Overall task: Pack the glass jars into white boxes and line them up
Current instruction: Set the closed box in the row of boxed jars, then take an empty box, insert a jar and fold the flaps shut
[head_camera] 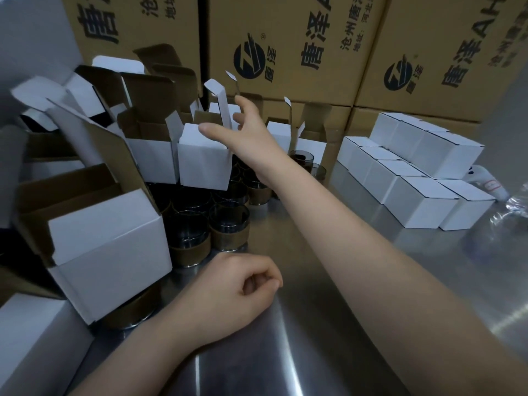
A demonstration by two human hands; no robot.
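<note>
The steel tabletop [328, 324] shines under the lights, backed by a wall of printed brown cartons [288, 38]. Dark glass jars [225, 221] cluster at its left among open white boxes [204, 164]; closed boxes [414, 192] sit lined up at the right. The right hand [243, 130] has its grip spread open, fingers at an open box's top. The left hand [228, 290] rests curled into a loose fist on the tabletop, holding nothing.
</note>
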